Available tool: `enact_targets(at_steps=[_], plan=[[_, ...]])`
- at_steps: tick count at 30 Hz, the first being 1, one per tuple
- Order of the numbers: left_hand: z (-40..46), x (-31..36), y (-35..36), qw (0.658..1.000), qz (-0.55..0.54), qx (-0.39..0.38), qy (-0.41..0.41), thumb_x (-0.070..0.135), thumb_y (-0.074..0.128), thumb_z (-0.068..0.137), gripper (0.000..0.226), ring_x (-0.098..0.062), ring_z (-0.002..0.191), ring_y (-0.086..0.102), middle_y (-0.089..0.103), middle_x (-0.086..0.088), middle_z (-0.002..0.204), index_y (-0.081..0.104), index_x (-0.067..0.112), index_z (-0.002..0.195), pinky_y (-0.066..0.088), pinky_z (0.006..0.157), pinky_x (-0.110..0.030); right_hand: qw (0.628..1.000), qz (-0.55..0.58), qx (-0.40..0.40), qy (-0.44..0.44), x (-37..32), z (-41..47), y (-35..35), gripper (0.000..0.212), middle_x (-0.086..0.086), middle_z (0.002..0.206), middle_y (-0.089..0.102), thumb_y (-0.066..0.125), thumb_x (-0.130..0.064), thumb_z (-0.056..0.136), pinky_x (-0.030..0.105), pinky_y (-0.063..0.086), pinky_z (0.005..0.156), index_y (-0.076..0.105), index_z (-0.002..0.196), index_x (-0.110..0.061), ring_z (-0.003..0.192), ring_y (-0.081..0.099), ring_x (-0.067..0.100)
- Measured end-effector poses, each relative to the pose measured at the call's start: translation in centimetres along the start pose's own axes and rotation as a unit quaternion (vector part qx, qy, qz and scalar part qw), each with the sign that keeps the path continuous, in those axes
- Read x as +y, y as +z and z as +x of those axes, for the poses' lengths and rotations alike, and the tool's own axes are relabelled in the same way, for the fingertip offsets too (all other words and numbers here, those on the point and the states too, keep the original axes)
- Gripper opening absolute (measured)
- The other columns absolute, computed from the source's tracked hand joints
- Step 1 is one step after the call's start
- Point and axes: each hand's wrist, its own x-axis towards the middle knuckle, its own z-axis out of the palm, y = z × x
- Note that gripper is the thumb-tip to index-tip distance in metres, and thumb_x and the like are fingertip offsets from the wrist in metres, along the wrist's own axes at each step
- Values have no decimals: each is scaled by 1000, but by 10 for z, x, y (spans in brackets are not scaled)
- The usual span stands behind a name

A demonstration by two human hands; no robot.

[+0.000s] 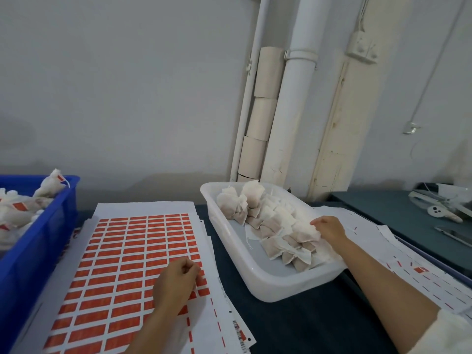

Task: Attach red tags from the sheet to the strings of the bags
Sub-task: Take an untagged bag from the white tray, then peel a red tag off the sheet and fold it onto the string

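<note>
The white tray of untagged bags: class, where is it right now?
The white tray sits right of the sheet of red tags, with the right hand reaching into it.

Two bare forearms reach in from the bottom edge, with no watch, ring, bracelet or glove showing on either. The left hand (177, 279) and its forearm are uncovered as far as the picture's edge. The right hand (329, 229) leads back along a bare forearm to a pale, cream-white sleeve (449, 333), loose and softly creased, ending below the elbow.
</note>
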Motion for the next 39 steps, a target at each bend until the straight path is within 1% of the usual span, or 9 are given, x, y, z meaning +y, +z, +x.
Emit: enact_targets(at_steps=[3,8,11,15,18,21,24,30,39], plan=[[1,-1,0,1000,-5,4,-1,26,53,92,14,-14,62,64,66,4,78,62,22,82,52,62,-18,998,-17,46,-27,1,0,0,10,15,101,68,64,2,80,36,44,91,70,85,-4,95,60,27],[1,-1,-1,1000,-10,7,-8,27,53,92,15,-14,63,64,67,4,78,63,22,82,52,64,-17,996,-57,62,22,-9,7,7,31,15,109,63,78,-6,71,34,45,91,64,98,-5,99,59,28],[0,-1,-2,1000,-8,9,-9,28,53,92,15,-13,63,64,66,5,79,63,22,83,52,65,-17,990,-124,9,63,-9,5,15,50,17,112,60,75,-25,76,32,45,83,53,114,1,101,59,31],[0,-2,-4,1000,-4,5,-9,28,53,92,14,-12,64,64,67,5,81,63,22,83,51,65,-16,976,-213,31,33,-4,-1,17,42,16,118,58,65,-26,84,32,43,86,52,116,-2,106,56,30],[0,2,-5,1000,-10,-3,-17,28,53,92,15,-14,65,65,67,4,81,63,22,83,53,65,-18,986,-155,53,-21,-19,-5,14,30,15,115,59,55,-23,89,34,41,82,56,113,-5,103,55,31],[-1,8,-10,999,-41,-23,-25,25,53,93,13,-14,65,65,67,4,81,64,21,87,55,65,-21,995,-36,39,-86,-46,-17,9,18,16,86,56,54,-19,88,35,40,67,53,85,-1,84,53,33],[-6,13,-21,997,-62,-38,-25,23,52,93,14,-13,67,65,68,4,83,64,18,90,54,62,-20,989,84,28,-115,-77,-41,6,25,19,93,59,57,-19,89,49,50,76,56,97,5,88,58,36],[-37,6,-65,984,-158,-32,-71,19,54,92,15,-16,66,63,67,-2,80,63,14,82,46,50,-18,951,224,-80,-196,-137,-123,31,30,25,87,60,57,-21,90,48,50,74,54,91,9,78,58,30],[-74,-23,-119,992,-113,38,-49,34,43,96,11,-12,84,60,63,7,97,53,29,97,49,66,-21,923,223,-272,-156,-152,-241,103,26,-13,113,55,47,-41,92,31,43,98,53,111,-25,102,56,12]])
